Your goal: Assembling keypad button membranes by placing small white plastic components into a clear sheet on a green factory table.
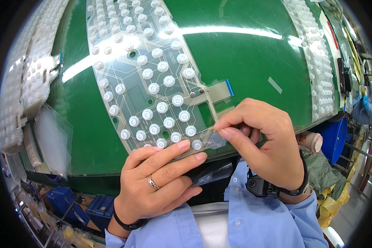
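A clear keyboard membrane (138, 97) with printed traces and rows of white rubber domes lies across the table in front of me. My left hand (159, 182), a ring on one finger, rests its stretched fingers on the membrane's near edge. At the membrane's near right side, my right hand (260, 138) pinches thumb and forefinger together by the edge. Whatever is between those fingertips is too small to make out. Close by, a flat ribbon tail (219, 91) with a blue end sticks out to the right; a second tail is partly covered by my right hand.
Stacked membranes with white domes (33, 70) lie at the left, above clear plastic sheets (56, 138). Another membrane stack (314, 62) lines the right side of the green table (244, 53). A clear tape strip (275, 85) sits on the tabletop. A blue bin (334, 138) stands beyond the right edge.
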A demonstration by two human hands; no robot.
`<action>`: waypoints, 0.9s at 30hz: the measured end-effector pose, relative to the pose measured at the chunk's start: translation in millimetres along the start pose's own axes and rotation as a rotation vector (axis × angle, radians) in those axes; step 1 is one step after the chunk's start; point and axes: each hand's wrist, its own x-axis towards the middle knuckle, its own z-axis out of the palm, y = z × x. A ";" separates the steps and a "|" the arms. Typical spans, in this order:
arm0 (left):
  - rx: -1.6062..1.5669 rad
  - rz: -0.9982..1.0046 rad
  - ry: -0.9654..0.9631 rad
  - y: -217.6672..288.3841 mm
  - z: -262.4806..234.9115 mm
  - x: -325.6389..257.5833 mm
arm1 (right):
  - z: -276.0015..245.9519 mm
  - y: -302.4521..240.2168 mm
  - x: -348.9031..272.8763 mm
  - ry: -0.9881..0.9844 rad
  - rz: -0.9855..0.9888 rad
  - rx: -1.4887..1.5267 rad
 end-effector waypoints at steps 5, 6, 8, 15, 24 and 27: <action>0.008 0.004 -0.003 2.9 1.2 1.8 | 1.0 -2.0 -2.4 0.015 0.016 -0.024; 0.040 -0.003 -0.011 4.1 1.7 2.4 | 1.5 -1.3 -2.7 0.015 0.018 -0.025; 0.070 -0.009 -0.020 5.2 2.5 2.4 | 2.5 0.9 -3.8 0.026 -0.022 -0.039; 0.061 -0.026 -0.033 5.9 3.4 1.9 | 1.2 6.4 -9.6 0.021 -0.131 -0.112; 0.015 -0.030 -0.044 2.8 -4.5 2.3 | 12.0 -5.0 -6.1 0.153 -0.092 -0.269; -0.050 -0.007 0.027 3.1 -14.4 0.1 | 1.2 3.8 -18.2 0.247 0.034 0.043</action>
